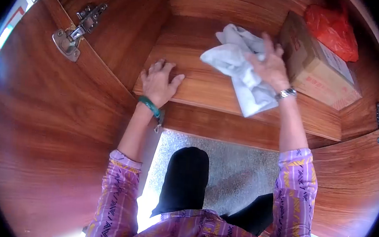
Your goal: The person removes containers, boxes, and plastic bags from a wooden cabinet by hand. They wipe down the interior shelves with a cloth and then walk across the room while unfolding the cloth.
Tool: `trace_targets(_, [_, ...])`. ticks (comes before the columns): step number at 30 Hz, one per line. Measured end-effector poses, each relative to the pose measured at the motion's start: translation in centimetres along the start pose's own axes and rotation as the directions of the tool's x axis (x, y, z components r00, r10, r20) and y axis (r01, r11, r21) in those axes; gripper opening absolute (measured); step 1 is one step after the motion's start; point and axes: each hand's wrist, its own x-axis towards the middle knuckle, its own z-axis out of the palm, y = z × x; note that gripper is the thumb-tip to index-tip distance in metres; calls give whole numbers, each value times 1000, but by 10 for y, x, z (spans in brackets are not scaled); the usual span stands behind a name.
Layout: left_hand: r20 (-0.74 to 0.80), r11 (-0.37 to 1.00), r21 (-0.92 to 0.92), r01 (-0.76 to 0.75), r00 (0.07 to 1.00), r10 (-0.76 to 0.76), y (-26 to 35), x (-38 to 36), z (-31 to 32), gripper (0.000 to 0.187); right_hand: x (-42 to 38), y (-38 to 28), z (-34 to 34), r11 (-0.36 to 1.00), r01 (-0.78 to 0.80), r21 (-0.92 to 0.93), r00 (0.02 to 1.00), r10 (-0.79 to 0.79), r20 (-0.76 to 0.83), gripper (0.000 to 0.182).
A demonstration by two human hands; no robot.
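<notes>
A crumpled white cloth (232, 59) lies on the wooden shelf (189, 69) inside the cabinet, one corner hanging over the front edge. My right hand (267, 66), with a metal watch on its wrist, is on the cloth's right side; the thumb and palm hold it while some fingers stick up, slightly blurred. Farther left, my left hand (159, 82) rests on the shelf near its front left corner, fingers spread and nothing in them. A green bangle circles that wrist.
A cardboard box (321, 80) stands on the shelf's right side, close to my right hand, with a red plastic bag (332, 31) on top. The left cabinet door (59, 130) and right door (354, 176) stand open on metal hinges (78, 32). Speckled floor (238, 176) lies below.
</notes>
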Motion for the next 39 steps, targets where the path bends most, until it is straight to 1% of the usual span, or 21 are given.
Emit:
trace_targets(1, [-15, 999, -41, 3, 1000, -4, -9, 2, -2, 41, 8, -9, 11, 997, 9, -75, 991, 1, 131, 97])
trace_targets(4, [-17, 996, -86, 7, 1000, -8, -21, 4, -3, 40, 34, -28, 49, 978, -6, -210, 958, 66, 280, 103])
trace_targets(5, [-103, 998, -41, -42, 994, 38, 1, 3, -33, 40, 37, -38, 13, 987, -20, -156, 962, 62, 265, 104])
trace_targets(6, [-125, 999, -18, -33, 992, 31, 22, -20, -52, 41, 30, -32, -3, 974, -16, -228, 960, 79, 270, 100])
trace_targets(7, [-136, 998, -52, -46, 990, 39, 18, -20, -49, 41, 39, -45, -9, 968, -130, -215, 943, 188, 276, 93])
trace_targets(10, [-194, 996, -57, -62, 980, 49, 17, -26, -63, 41, 89, -35, 4, 964, -143, -224, 964, 187, 188, 85])
trace_targets(11, [-203, 996, -61, -69, 978, 55, 18, -28, -67, 41, 96, -37, -1, 950, -212, -232, 960, 247, 135, 79])
trace_targets(13, [-195, 999, -23, -45, 980, 40, 32, -26, -67, 41, 118, -34, 6, 949, -250, -193, 953, 276, 124, 74])
trace_targets(16, [-244, 999, 36, -21, 969, 29, 46, -35, -76, 43, 112, -66, -16, 968, -147, -205, 983, 166, 76, 47])
trace_targets(17, [-247, 999, 31, -24, 968, 31, 48, -35, -78, 43, 114, -63, -15, 966, -149, -209, 983, 167, 71, 47])
trace_targets(18, [-245, 999, 28, -18, 969, 24, 50, -36, -79, 43, 117, -61, -11, 976, 44, -214, 997, -30, 70, 46])
trace_targets(19, [-237, 1000, 21, -2, 972, 7, 48, -36, -79, 44, 122, -63, -3, 945, 242, -219, 970, -229, 84, 44])
trace_targets(20, [-247, 1000, 15, 5, 969, -1, 50, -36, -79, 44, 121, -70, -5, 953, 256, -164, 961, -233, 146, 40])
trace_targets(21, [-251, 1000, 19, -7, 968, 12, 50, -37, -81, 44, 120, -70, -14, 949, 265, -169, 960, -242, 144, 40])
trace_targets(23, [-235, 1000, 15, -13, 972, 17, 47, -38, -78, 44, 108, -58, -40, 985, 34, 168, 997, -23, -69, 40])
trace_targets(24, [-232, 1000, 14, -15, 973, 18, 45, -36, -76, 44, 108, -54, -58, 951, 4, 310, 979, 59, -194, 40])
trace_targets(27, [-244, 999, 39, 7, 970, 3, 45, -30, -77, 43, 122, -51, -118, 882, 185, 434, 868, 60, -492, 38])
trace_targets(30, [-233, 998, 55, 24, 972, -10, 46, -23, -84, 43, 142, -91, -153, 851, 419, 318, 775, -153, -613, 36])
trace_targets(34, [-218, 1000, 18, 16, 976, -12, 45, -34, -79, 42, 181, -173, -128, 758, 650, 49, 646, -518, -560, 34])
trace_targets(36, [-232, 1000, 14, 16, 973, -13, 45, -35, -77, 41, 202, -213, -97, 723, 686, -84, 598, -626, -500, 33])
trace_targets(39, [-218, 1000, -23, 4, 976, -9, 38, -30, -74, 41, 229, -253, -62, 763, 584, -277, 656, -644, -392, 28])
